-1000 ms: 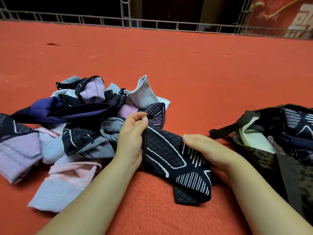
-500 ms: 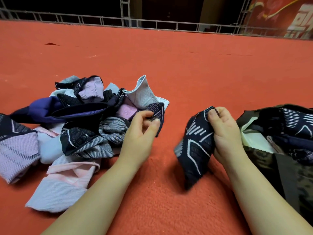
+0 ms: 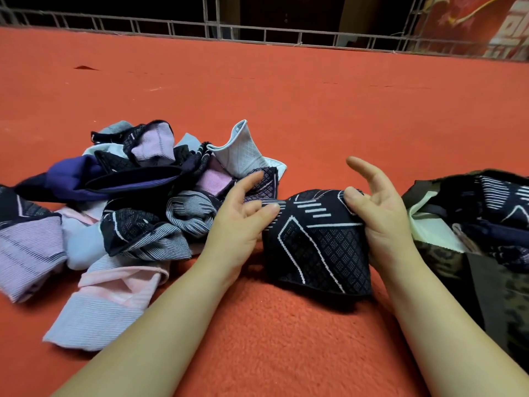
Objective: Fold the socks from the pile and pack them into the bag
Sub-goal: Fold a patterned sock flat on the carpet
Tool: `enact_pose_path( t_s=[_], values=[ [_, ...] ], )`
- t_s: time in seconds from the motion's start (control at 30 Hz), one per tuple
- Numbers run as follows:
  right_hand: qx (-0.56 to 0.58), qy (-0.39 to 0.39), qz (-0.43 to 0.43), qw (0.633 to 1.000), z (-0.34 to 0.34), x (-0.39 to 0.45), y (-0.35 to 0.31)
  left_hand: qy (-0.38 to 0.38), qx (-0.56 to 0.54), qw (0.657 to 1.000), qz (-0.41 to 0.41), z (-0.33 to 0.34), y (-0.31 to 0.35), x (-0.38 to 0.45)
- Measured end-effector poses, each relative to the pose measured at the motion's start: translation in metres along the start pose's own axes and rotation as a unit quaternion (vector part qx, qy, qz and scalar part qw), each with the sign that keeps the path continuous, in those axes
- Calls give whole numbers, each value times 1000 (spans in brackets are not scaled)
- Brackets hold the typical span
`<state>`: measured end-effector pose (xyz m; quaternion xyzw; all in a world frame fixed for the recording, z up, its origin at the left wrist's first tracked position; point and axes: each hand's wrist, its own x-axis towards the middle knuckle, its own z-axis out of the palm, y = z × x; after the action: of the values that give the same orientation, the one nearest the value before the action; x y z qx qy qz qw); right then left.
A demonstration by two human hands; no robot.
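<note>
A dark navy sock with white line and diamond patterns (image 3: pixel 317 242) is held just above the red carpet between my two hands. My left hand (image 3: pixel 240 222) grips its left edge with curled fingertips, thumb lifted. My right hand (image 3: pixel 378 216) pinches its right upper corner under the thumb, index finger sticking up. The pile of socks (image 3: pixel 137 213), in purple, pink, pale blue and navy, lies left of my left hand. At the right edge sits the open camouflage bag (image 3: pixel 512 285), with similar dark patterned socks (image 3: pixel 492 213) inside.
Red fleecy carpet (image 3: pixel 286 110) covers the floor all around. A low metal railing (image 3: pixel 257 32) runs along its far edge, with a red banner (image 3: pixel 472 24) at the back right. The bag's dark strap (image 3: pixel 483 285) hangs over its near side.
My right hand alone held the sock up near the bag; now it is lower and spread wider. My left hand has moved right from the pile and taken the sock's left edge.
</note>
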<state>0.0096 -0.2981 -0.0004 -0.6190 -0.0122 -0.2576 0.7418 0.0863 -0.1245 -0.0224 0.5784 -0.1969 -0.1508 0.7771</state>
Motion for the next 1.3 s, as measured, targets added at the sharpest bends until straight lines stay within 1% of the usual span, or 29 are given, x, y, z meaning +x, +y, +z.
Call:
enact_pose_path(
  t_s=[0.07, 0.13, 0.2, 0.27, 0.33, 0.37, 0.43, 0.47, 0.5, 0.53, 0.57, 0.6, 0.63, 0.7, 0.73, 0.8, 0.87, 0.93, 0.97, 1.07, 1.13, 1.2, 1.3],
  values=[
    [-85, -11, -6, 996, -6, 3, 0, 7, 66, 996, 52, -1, 1, 2],
    [-166, -14, -21, 986, -10, 5, 1, 22, 169, 982, 82, -1, 4, 8],
    [-229, -6, -55, 972, -12, 7, 2, 46, 225, 967, 107, 3, 13, 16],
    [-263, -12, -95, 960, -13, 8, 2, 57, 276, 945, 167, 8, 26, 26],
    [-299, -25, -115, 947, -15, 9, 1, 47, 333, 916, 219, 11, 35, 31],
    [-321, -32, -105, 941, -19, 9, 1, 41, 356, 904, 232, 10, 37, 31],
    [-356, -63, -34, 932, -23, 8, -1, 31, 402, 883, 241, 1, 31, 27],
    [-390, -91, 12, 916, -24, 7, 0, 18, 433, 870, 235, -6, 26, 24],
    [-434, -123, 52, 891, -25, 6, 1, -8, 471, 854, 220, -12, 22, 19],
    [-475, -156, 85, 862, -25, 5, 2, -43, 517, 831, 201, -18, 18, 16],
    [-498, -184, 108, 841, -24, 3, 2, -82, 560, 804, 183, -22, 16, 14],
    [-506, -198, 121, 831, -22, 1, 1, -119, 588, 781, 173, -25, 16, 14],
    [-505, -199, 128, 830, -22, 0, -1, -155, 598, 768, 168, -28, 15, 14],
    [-493, -196, 129, 838, -23, -3, -6, -219, 591, 757, 170, -30, 14, 13],
    [-497, -200, 122, 836, -24, -4, -8, -248, 584, 754, 171, -31, 13, 13],
    [-517, -216, 110, 821, -23, -3, -9, -300, 570, 749, 159, -31, 9, 12],
    [-540, -239, 92, 801, -23, -2, -6, -326, 559, 750, 136, -30, 7, 10],
    [-556, -257, 85, 786, -24, -1, -4, -325, 535, 774, 92, -27, 8, 8],
    [-551, -267, 91, 785, -26, -1, -3, -318, 524, 787, 68, -27, 9, 6],
    [-513, -325, 147, 781, -31, -1, 0, -296, 508, 808, 31, -29, 12, 5],
    [-464, -342, 194, 794, -33, -2, -1, -285, 489, 824, 18, -32, 14, 5],
    [-393, -345, 218, 824, -35, -2, -3, -275, 466, 841, -6, -35, 14, 6],
    [-323, -305, 237, 864, -37, -3, -2, -258, 439, 860, -38, -32, 15, 5]
  ],
)
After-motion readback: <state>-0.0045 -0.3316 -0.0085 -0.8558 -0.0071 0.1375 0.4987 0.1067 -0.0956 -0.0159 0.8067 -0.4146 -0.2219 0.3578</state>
